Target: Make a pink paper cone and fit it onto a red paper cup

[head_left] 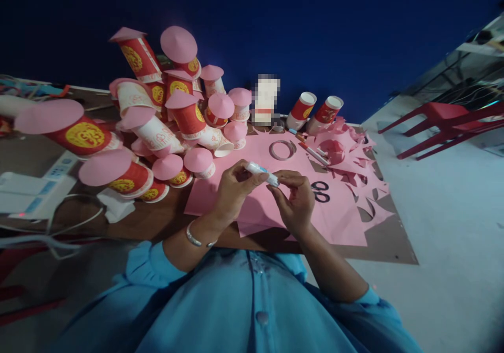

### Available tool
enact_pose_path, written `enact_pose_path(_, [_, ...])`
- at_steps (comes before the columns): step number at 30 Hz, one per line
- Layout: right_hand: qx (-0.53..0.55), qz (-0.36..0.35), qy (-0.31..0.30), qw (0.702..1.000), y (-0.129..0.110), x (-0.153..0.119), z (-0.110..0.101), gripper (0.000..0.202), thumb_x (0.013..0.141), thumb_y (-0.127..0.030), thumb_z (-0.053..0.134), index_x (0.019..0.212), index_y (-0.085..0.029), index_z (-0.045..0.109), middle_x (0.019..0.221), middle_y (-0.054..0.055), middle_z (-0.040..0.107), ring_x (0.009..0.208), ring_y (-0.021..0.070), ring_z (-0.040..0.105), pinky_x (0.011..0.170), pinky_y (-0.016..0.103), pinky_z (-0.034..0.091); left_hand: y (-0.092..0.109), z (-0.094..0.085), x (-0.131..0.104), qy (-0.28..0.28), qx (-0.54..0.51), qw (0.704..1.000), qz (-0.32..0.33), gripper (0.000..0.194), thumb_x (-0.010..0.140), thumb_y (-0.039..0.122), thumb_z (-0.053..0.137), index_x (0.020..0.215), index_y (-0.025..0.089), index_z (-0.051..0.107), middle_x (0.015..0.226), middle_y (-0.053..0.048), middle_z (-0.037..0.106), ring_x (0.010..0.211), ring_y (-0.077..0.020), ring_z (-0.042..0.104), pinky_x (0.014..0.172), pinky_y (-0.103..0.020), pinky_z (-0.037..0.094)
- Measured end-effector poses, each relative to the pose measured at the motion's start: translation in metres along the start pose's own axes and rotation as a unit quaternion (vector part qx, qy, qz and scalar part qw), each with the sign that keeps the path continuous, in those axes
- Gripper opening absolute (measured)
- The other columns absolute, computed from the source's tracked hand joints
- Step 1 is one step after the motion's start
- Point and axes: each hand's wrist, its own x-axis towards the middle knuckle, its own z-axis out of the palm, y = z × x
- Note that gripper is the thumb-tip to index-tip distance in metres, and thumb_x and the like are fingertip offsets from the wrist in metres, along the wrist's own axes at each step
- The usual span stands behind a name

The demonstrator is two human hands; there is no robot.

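Observation:
A small white glue tube (258, 170) with blue print is held up between both hands, above the pink paper sheets (255, 206) on the table. My left hand (234, 190) is closed around its body at the left end. At the tube's right end, the fingertips of my right hand (295, 198) pinch the tip, partly hiding it. Black-handled scissors (322, 191) lie just right of my right hand, their blades hidden. A roll of clear tape (271, 151) lies flat on the paper beyond my hands.
Several red and white paper cups with pink cone tops (187, 114) crowd the left. Two plain-topped paper cups (301, 110), markers (315, 153) and pink paper scraps (354, 148) are at back right. A white box with cables (39, 190) sits left; a red stool (441, 119) stands right.

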Motion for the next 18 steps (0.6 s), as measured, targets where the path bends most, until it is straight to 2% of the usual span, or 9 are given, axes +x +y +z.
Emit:
enact_pose_path(4, [-0.03,0.0,-0.018,0.999,-0.008,0.008,-0.006,0.018,0.095,-0.019,0.071,0.111,-0.024,0.065,0.102,0.007,0.074,0.096,0.0205,0.073,0.081,0.037,0.062,0.006,-0.005,0.001,-0.048,-0.038,0.997,-0.047,0.045,0.065,0.049,0.095,0.091,0.02,0.072,0.066,0.006,0.052,0.054,-0.0058,0.039,0.047,-0.02,0.032])
enact_pose_path(7, [-0.08,-0.034,-0.039,0.995,-0.02,0.016,-0.016,0.021,0.095,-0.014,0.069,0.113,-0.025,0.07,0.104,0.007,0.077,0.096,0.021,0.073,0.083,0.037,0.061,0.011,-0.011,0.003,-0.035,-0.111,0.99,-0.079,0.049,0.074,0.058,0.086,0.104,0.02,0.075,0.078,-0.001,0.062,0.065,-0.0099,0.053,0.055,-0.021,0.046])
enact_pose_path(10, [-0.119,-0.06,-0.059,0.989,-0.028,0.019,-0.024,0.024,0.095,-0.012,0.068,0.115,-0.025,0.071,0.102,0.007,0.078,0.091,0.0208,0.073,0.079,0.036,0.061,0.011,-0.016,0.007,-0.003,-0.168,0.98,-0.11,0.03,0.085,0.043,0.076,0.103,0.019,0.077,0.097,-0.007,0.07,0.081,-0.0124,0.064,0.071,-0.022,0.057])
enact_pose_path(12, [-0.136,-0.073,-0.067,0.986,-0.03,0.019,-0.027,0.023,0.095,-0.012,0.067,0.115,-0.024,0.071,0.1,0.007,0.078,0.087,0.0207,0.073,0.077,0.036,0.06,0.008,-0.019,0.009,0.007,-0.178,0.976,-0.122,0.019,0.083,0.028,0.074,0.1,0.019,0.077,0.104,-0.009,0.074,0.088,-0.0131,0.068,0.077,-0.023,0.059])
enact_pose_path(14, [-0.149,-0.07,-0.065,0.984,-0.03,0.017,-0.028,0.021,0.096,-0.014,0.067,0.114,-0.024,0.071,0.097,0.007,0.078,0.084,0.0207,0.073,0.075,0.036,0.06,0.005,-0.02,0.009,0.01,-0.171,0.978,-0.118,0.017,0.08,0.02,0.073,0.097,0.018,0.077,0.109,-0.009,0.076,0.093,-0.0146,0.071,0.081,-0.026,0.061])
enact_pose_path(16, [-0.157,-0.051,-0.057,0.985,-0.029,0.016,-0.03,0.019,0.096,-0.017,0.066,0.114,-0.024,0.071,0.094,0.006,0.078,0.081,0.0203,0.072,0.073,0.035,0.06,0.002,-0.021,0.009,0.009,-0.161,0.981,-0.104,0.017,0.081,0.021,0.075,0.097,0.018,0.076,0.115,-0.01,0.077,0.096,-0.0158,0.074,0.083,-0.027,0.062])
enact_pose_path(18, [-0.154,-0.028,-0.052,0.986,-0.029,0.015,-0.032,0.017,0.097,-0.02,0.065,0.112,-0.024,0.072,0.094,0.006,0.078,0.08,0.0197,0.072,0.071,0.034,0.06,0.0,-0.022,0.007,-0.002,-0.147,0.985,-0.094,0.023,0.085,0.034,0.077,0.101,0.017,0.075,0.12,-0.012,0.077,0.091,-0.0158,0.075,0.076,-0.026,0.063])
